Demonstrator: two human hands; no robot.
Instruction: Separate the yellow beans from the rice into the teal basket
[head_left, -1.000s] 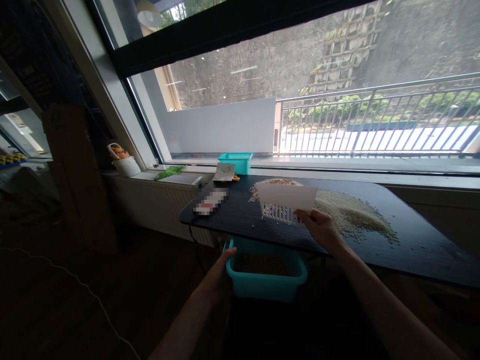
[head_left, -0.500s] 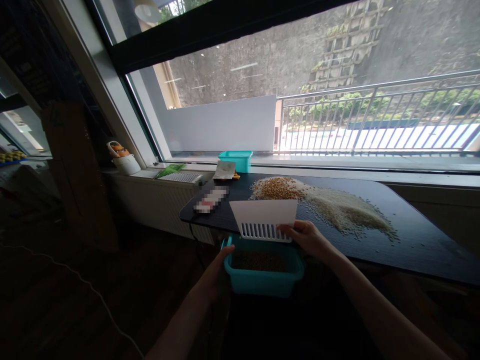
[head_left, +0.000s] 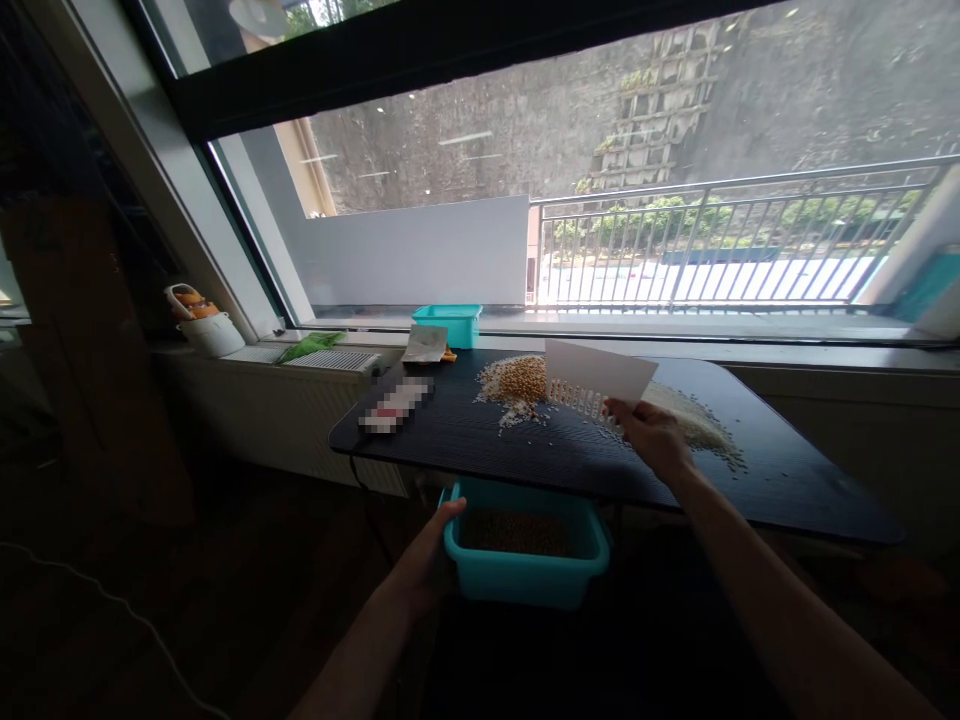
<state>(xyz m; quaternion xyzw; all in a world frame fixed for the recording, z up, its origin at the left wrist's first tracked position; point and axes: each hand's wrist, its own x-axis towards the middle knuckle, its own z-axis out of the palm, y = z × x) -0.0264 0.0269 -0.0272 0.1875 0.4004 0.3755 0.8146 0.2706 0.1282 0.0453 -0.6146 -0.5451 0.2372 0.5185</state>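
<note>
My left hand (head_left: 433, 540) grips the left rim of a teal plastic tub (head_left: 517, 582), held just below the table's front edge. Brown grains or beans (head_left: 514, 532) lie in the tub, dim in the shade. My right hand (head_left: 656, 435) is closed on the lower right corner of a white slotted scoop (head_left: 600, 372), a thin sheet with a row of slots along its lower edge. The scoop stands tilted over the table, between a heap of yellow beans (head_left: 521, 378) and a spread of pale rice-like grains (head_left: 697, 415), hiding part of both.
The black table (head_left: 480, 440) has a rounded left end. On it lie a blurred-out item (head_left: 396, 405) and a paper packet (head_left: 426, 344). Behind stands another teal tub (head_left: 450, 325) by the window. A radiator (head_left: 285, 420) and a white pot (head_left: 210, 333) are to the left.
My right hand has moved the slotted scoop from above the tub forward and right, over the grains on the table. My left hand stays on the tub rim. The view has turned slightly right.
</note>
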